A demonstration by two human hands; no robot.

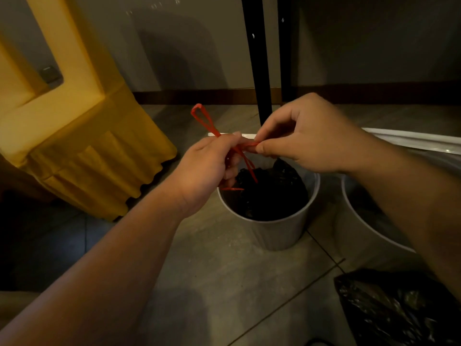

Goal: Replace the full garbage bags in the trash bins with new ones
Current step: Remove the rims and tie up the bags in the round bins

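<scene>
A small white trash bin (279, 231) stands on the tiled floor with a black garbage bag (272, 193) bunched inside it. Red drawstrings (203, 118) rise from the bag, one forming a loop above my hands. My left hand (212, 168) pinches the red strings just over the bin's rim. My right hand (306, 138) pinches the other end of the red string between thumb and forefinger, close beside the left.
A second white bin (359, 216) sits at the right, partly behind my right forearm. Another black bag (399, 308) lies on the floor at the lower right. A yellow-draped chair (82, 136) stands left. Black stand legs (257, 71) rise behind the bin.
</scene>
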